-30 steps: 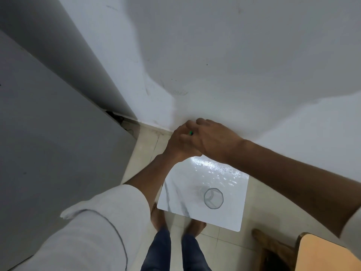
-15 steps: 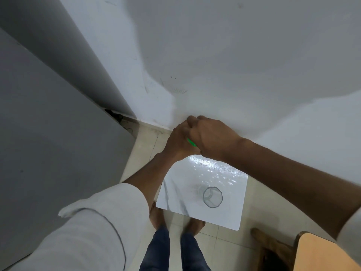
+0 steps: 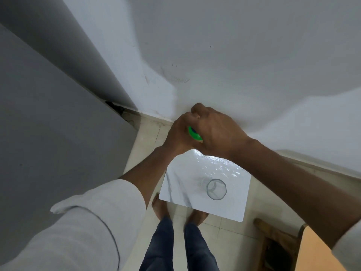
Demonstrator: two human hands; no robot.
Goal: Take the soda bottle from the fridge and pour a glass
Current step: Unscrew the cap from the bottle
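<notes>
A green soda bottle (image 3: 193,134) shows only as a small green and blue patch between my two hands, above the far edge of the small white marble-look table (image 3: 179,184). My left hand (image 3: 178,133) grips the bottle from the left. My right hand (image 3: 216,132) is curled over its top end, covering the cap. The rest of the bottle is hidden by both hands. An empty clear glass (image 3: 216,189) stands upright on the table, below and right of my hands.
The grey fridge (image 3: 48,118) fills the left side, its door closed. A white wall (image 3: 214,55) rises straight ahead. A wooden chair (image 3: 277,243) and an orange surface (image 3: 316,251) sit at the lower right. My bare feet (image 3: 162,208) stand on the tiled floor.
Both hands stay clasped on the bottle in nearly the same place. More of the green bottle shows between them now than one second ago.
</notes>
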